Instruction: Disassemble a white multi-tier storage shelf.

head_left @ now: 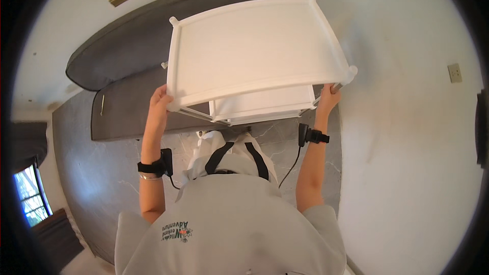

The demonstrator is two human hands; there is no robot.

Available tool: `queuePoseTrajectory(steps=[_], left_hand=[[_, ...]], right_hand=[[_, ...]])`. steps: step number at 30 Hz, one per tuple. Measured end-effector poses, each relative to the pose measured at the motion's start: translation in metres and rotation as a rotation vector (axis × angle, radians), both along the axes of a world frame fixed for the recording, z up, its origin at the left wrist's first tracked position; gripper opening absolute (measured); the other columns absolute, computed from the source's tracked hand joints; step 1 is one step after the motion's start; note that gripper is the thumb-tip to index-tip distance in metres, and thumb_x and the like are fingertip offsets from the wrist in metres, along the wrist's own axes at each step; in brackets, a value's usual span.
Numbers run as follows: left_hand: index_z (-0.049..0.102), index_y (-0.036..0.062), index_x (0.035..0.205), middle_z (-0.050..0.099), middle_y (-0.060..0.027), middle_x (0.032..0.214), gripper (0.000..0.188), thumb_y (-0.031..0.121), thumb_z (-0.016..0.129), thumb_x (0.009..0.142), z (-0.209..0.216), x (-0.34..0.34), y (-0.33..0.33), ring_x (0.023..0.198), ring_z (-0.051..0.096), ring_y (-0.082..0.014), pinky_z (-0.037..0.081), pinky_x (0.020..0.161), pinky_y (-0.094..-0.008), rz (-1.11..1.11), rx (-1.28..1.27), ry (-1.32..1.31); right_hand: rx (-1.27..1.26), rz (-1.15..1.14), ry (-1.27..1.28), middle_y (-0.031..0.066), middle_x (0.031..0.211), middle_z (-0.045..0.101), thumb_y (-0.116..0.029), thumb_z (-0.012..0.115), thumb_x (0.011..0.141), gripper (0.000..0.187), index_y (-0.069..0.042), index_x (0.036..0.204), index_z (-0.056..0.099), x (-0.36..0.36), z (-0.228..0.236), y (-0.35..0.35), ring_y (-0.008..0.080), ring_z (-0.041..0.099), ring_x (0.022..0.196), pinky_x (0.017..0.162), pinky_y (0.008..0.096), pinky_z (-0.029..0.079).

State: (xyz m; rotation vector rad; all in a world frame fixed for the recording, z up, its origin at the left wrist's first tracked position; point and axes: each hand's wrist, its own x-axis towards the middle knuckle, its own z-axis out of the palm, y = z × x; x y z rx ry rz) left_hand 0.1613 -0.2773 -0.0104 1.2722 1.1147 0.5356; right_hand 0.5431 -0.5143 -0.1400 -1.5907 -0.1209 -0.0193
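A white tiered shelf rack (249, 46) stands in front of me, its top tray facing up with a raised rim and rounded corner caps. Below it, a lower white tray (265, 103) shows, joined by thin metal posts. My left hand (160, 101) is closed at the near left corner, fingers against the rim. At the near right corner my right hand (329, 99) wraps round a metal post just under the top tray. The rack's feet are hidden from view.
Behind the rack is a dark grey sofa (117, 46), its seat (117, 117) reaching left. A pale wall (407, 137) with a socket (455, 73) runs along the right. Grey marbled floor (97, 183) lies to the left, with a window (31, 193) beyond. Black wrist devices have cables.
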Motion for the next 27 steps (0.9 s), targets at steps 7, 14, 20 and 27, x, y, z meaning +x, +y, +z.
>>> queuePoseTrajectory(steps=[7, 14, 20, 27], left_hand=[[0.049, 0.0004, 0.114, 0.053, -0.0088, 0.103, 0.043, 0.016, 0.048, 0.074, 0.003, -0.066, 0.0, 0.095, 0.05, -0.0174, 0.041, 0.083, -0.0294, 0.082, -0.093, -0.135], [0.051, 0.003, 0.111, 0.054, -0.0087, 0.101, 0.04, 0.013, 0.049, 0.073, -0.021, -0.108, 0.001, 0.092, 0.053, -0.0181, 0.045, 0.08, -0.032, 0.089, -0.246, -0.248], [0.052, 0.0058, 0.112, 0.054, -0.006, 0.099, 0.04, 0.021, 0.055, 0.075, -0.084, -0.111, 0.027, 0.09, 0.051, -0.0151, 0.045, 0.076, -0.0295, 0.116, -0.454, -0.359], [0.057, 0.0033, 0.104, 0.059, -0.0039, 0.099, 0.03, 0.018, 0.054, 0.079, -0.118, -0.125, 0.058, 0.09, 0.054, -0.0163, 0.043, 0.077, -0.0318, 0.204, -0.085, 0.215]], right_hand=[[-0.132, -0.028, -0.351, 0.0006, 0.053, 0.032, -0.02, 0.067, 0.074, 0.041, -0.003, 0.057, 0.034, -0.035, 0.104, 0.043, 0.0125, 0.03, 0.052, 0.048, 0.0284, 0.027], [-0.359, 0.008, -0.574, 0.0025, 0.05, 0.034, -0.013, 0.069, 0.069, 0.031, -0.003, 0.059, 0.041, -0.082, 0.192, 0.067, 0.0124, 0.029, 0.047, 0.045, 0.0283, 0.028], [-0.459, 0.148, -0.775, 0.0053, 0.047, 0.042, -0.012, 0.068, 0.068, 0.023, -0.004, 0.059, 0.048, -0.108, 0.224, 0.096, 0.0188, 0.038, 0.042, 0.044, 0.0308, 0.031], [-0.664, 0.472, -0.873, 0.0097, 0.054, 0.052, -0.016, 0.066, 0.07, 0.021, -0.007, 0.059, 0.05, -0.185, 0.215, 0.15, 0.0314, 0.051, 0.051, 0.049, 0.0396, 0.038]])
